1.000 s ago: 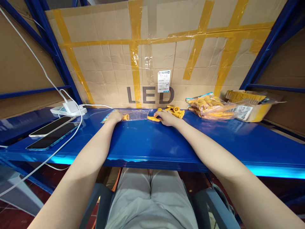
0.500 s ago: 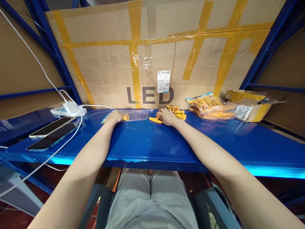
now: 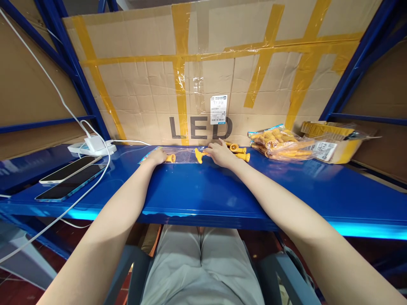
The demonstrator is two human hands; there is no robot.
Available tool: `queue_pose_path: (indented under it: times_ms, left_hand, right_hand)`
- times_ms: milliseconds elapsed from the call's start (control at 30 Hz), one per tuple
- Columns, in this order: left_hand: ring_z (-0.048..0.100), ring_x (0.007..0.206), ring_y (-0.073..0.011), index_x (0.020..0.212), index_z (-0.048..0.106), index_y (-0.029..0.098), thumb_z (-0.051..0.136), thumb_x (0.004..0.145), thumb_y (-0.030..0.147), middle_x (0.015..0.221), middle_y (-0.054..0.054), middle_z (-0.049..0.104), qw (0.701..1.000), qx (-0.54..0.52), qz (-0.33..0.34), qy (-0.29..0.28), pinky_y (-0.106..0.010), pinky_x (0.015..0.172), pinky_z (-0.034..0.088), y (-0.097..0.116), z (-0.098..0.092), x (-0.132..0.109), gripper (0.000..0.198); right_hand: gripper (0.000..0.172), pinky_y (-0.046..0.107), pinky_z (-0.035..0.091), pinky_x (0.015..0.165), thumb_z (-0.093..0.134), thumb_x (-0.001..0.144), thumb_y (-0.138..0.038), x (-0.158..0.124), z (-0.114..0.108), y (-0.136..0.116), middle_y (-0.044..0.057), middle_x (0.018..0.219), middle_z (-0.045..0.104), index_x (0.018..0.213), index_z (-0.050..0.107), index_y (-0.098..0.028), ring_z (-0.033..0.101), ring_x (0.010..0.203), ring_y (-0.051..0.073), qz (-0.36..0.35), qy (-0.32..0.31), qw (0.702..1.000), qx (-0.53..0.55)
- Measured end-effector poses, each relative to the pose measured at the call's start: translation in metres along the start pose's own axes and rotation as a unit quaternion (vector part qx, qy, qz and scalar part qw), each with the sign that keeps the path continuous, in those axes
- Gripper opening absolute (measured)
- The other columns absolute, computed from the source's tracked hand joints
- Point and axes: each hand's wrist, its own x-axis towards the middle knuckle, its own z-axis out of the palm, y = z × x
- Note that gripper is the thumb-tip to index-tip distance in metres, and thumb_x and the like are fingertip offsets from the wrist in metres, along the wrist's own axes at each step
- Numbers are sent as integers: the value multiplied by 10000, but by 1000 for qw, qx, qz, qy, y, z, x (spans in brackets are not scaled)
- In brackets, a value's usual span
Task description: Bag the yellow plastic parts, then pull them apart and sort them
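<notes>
My left hand is closed on the coloured end of a clear plastic bag lying flat on the blue shelf. A yellow plastic piece with a round cup-like end pokes out beside its fingers; whether it lies in the bag or on it I cannot tell. My right hand pinches a yellow T-shaped plastic piece at its stem, the crossbar pointing left over the bag's right end. Behind and right of that hand lie several more yellow pieces, partly covered by it.
A clear bag full of yellow pieces rests at the right, next to an open cardboard box. Two phones and a white power strip with cables lie at the left. A taped cardboard sheet stands along the back.
My right hand has taken the T-shaped piece, which has turned and moved slightly left toward the bag. My left hand and the bag have shifted a little to the right.
</notes>
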Motion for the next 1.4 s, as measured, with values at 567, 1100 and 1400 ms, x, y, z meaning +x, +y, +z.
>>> queue_pose_path:
  times_ms: [567,1100,1400]
  left_hand:
    - [351,1449,-206,1498,424,125,246,941,329,1571,-77,356,987,-30,108,-112,-310,1176,273,37,-14,-28,620]
    - [348,1451,-191,1513,411,162,262,910,336,1573,-37,357,981,-68,138,-114,-292,1179,267,53,-7,-35,645]
    - [387,1431,-205,1509,414,163,278,935,339,1563,-41,388,987,-49,117,-98,-288,1159,307,58,-15,-41,615]
  right_hand:
    - [276,257,464,828,604,888,-267,0,-20,6,23,1168,731,1125,746,-269,675,1039,213,142,-95,978,121]
    - [183,249,458,782,582,896,-211,7,4,-17,88,1036,744,917,761,-177,676,967,207,149,-41,980,122]
    - [241,287,486,746,672,834,-404,2,-20,-2,81,918,757,910,753,-190,698,886,241,179,-100,972,117]
